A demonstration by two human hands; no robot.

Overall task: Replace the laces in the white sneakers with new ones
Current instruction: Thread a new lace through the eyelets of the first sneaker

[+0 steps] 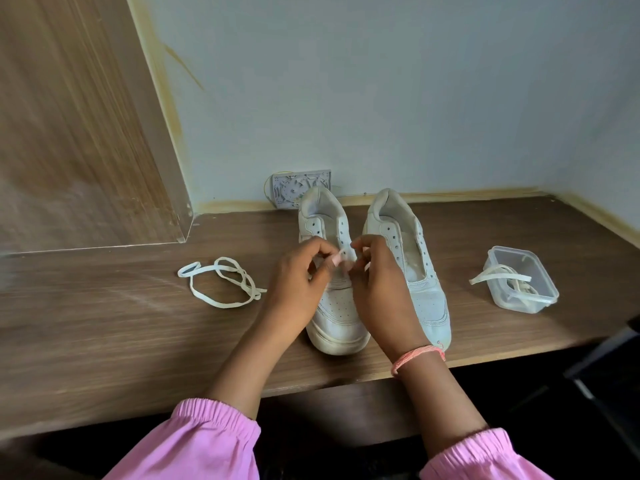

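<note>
right hand (pixel 375 285), left hand (pixel 299 282) pinch lace (pixel 341 252) | left sneaker (pixel 337 317)

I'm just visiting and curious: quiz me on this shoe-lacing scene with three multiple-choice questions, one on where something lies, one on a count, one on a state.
1. Where does the loose lace lie?
A. On the table, left of the shoes
B. Inside the right-hand shoe
C. On the floor

2. How many shoes stand on the table?
A. One
B. Two
C. Four

3. What state is the plastic box in?
A. Lidded
C. Upside down
B. Open, with laces in it

Answers:
1. A: it lies coiled left of the left hand.
2. B: the left-hand shoe and right-hand shoe stand side by side.
3. B: no lid, and a lace hangs over its rim.
</note>
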